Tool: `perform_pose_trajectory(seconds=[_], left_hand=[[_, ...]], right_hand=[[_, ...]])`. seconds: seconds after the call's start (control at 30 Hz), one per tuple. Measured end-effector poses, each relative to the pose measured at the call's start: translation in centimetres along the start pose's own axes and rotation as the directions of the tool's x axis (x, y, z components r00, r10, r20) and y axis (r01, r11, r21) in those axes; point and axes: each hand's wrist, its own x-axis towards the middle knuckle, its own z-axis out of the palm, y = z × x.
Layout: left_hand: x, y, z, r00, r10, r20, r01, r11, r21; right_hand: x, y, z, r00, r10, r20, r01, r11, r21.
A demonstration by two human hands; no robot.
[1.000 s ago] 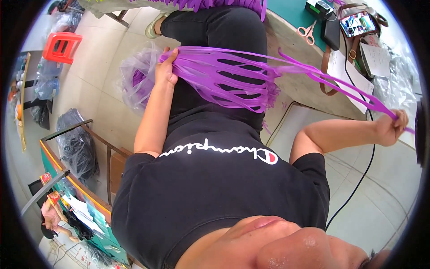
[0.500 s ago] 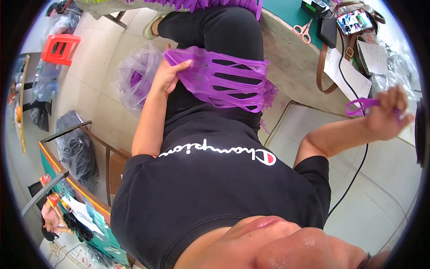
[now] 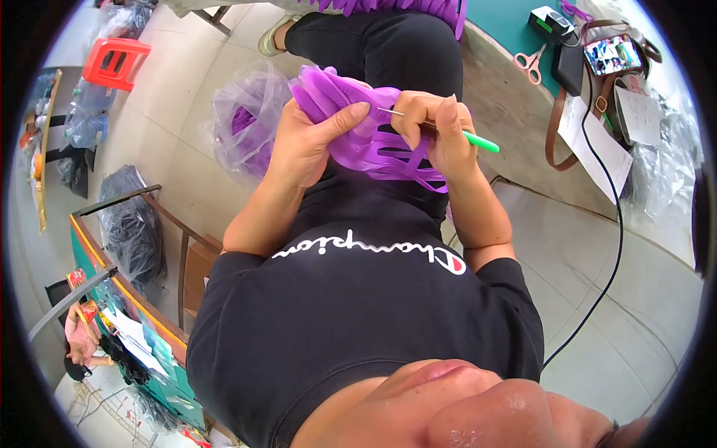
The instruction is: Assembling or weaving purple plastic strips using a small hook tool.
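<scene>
My left hand (image 3: 308,142) is closed on a bunched, translucent purple rubbery sheet (image 3: 355,153), thumb on top. The sheet has long slots and thin strips trailing to the right over my dark trousers. Close by on the right, my right hand (image 3: 450,138) is closed round a slim tool with a green handle (image 3: 482,142). Its thin metal tip points left toward the bunched purple material near my left thumb. Whether the tip touches the sheet I cannot tell. My right fingers partly hide the strips behind them.
Left of my lap stands a clear plastic bag (image 3: 235,127) holding purple pieces. On the green tabletop (image 3: 493,15) at the upper right lie pink-handled scissors (image 3: 530,65), a phone (image 3: 612,54) and papers. A red stool (image 3: 116,63) and another person (image 3: 82,332) are at the left.
My right hand has come from the far right, where it held a purple strip, to beside my left hand. The green-handled tool now shows in it. The sheet is more bunched in my left hand.
</scene>
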Motion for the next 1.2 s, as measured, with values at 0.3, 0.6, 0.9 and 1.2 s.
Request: perform_pose_trajectory(seconds=[0.3,0.6,0.9,1.2], left_hand=[[-0.3,0.1,0.4,1.000,0.016,-0.002,-0.016,1.000,0.013],[-0.4,-0.1,0.3,0.996,0.085,0.003,-0.085,0.992,0.097],[0.1,0.4,-0.3,0.999,-0.038,0.023,0.035,0.992,0.123],[0.3,-0.9,-0.5,0.976,-0.214,-0.039,0.211,0.974,-0.080]], right_hand=[[-0.4,0.4,-0.2,0.997,0.054,-0.047,-0.050,0.995,0.081],[-0.1,0.0,-0.1,0.993,0.101,-0.067,-0.094,0.991,0.091],[0.8,0.3,-0.8,0.909,-0.417,-0.002,0.315,0.689,-0.653],[0.7,0.2,-0.7,0.902,-0.431,0.032,0.345,0.673,-0.654]])
